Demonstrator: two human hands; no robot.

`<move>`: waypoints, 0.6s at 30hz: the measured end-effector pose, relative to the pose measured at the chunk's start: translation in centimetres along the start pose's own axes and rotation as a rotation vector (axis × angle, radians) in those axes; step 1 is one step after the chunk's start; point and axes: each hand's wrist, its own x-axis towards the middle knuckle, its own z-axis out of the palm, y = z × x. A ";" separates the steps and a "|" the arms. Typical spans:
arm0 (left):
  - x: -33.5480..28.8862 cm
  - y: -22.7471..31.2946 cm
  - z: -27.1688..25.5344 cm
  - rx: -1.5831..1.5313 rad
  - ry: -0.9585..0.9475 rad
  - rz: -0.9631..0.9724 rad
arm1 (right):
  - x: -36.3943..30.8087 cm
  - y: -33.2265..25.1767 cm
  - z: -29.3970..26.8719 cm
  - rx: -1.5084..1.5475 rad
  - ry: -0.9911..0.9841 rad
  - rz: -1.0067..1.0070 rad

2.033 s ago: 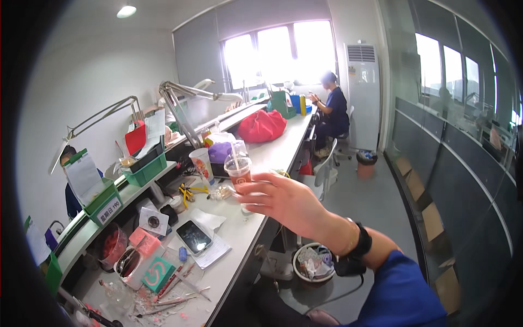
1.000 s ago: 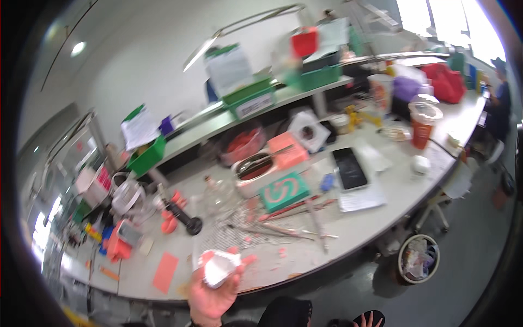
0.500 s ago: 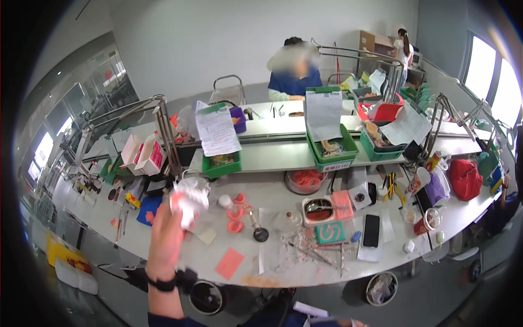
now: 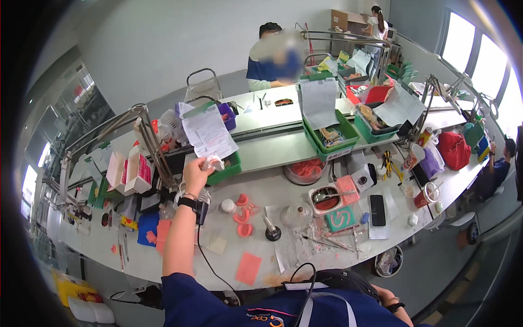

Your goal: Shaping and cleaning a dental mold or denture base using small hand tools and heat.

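My left hand (image 4: pixel 196 173) reaches forward, its fingers closed on a small white plaster-like piece (image 4: pixel 215 162), whose exact kind I cannot make out. It holds the piece over the near side of a green bin (image 4: pixel 227 170), in front of the printed sheet (image 4: pixel 210 129) propped on that bin. Just below the hand, a white caged fan (image 4: pixel 202 197) is partly hidden by my wrist. My right hand (image 4: pixel 403 315) is low at the right by my body, mostly cut off past its dark wristband, with its fingers hidden.
On the bench lie pink horseshoe-shaped pieces (image 4: pixel 243 213), a pink sheet (image 4: pixel 249 268), a burner-like tool (image 4: pixel 272 231), a glass bottle (image 4: pixel 297 215) and a phone (image 4: pixel 377 210). More bins (image 4: pixel 335 133) line the raised shelf. A person (image 4: pixel 272 62) sits opposite.
My left hand has moved forward with the white piece, from above the near bench to the green bin. The view has shifted, and more of my torso and right arm show.
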 end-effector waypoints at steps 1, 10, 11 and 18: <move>0.1 -1.2 0.7 0.028 -0.069 -0.054 | 0.6 0.0 -0.1 0.006 -0.007 -0.002; 1.9 -4.5 1.0 0.182 0.179 -0.101 | 4.8 2.0 -2.4 0.076 -0.111 -0.032; 2.0 -6.7 0.3 0.200 0.183 -0.110 | 5.5 1.8 -2.6 0.081 -0.129 -0.053; 4.1 -7.8 0.4 0.110 -0.283 -0.308 | 8.0 3.7 -2.8 0.166 -0.201 -0.079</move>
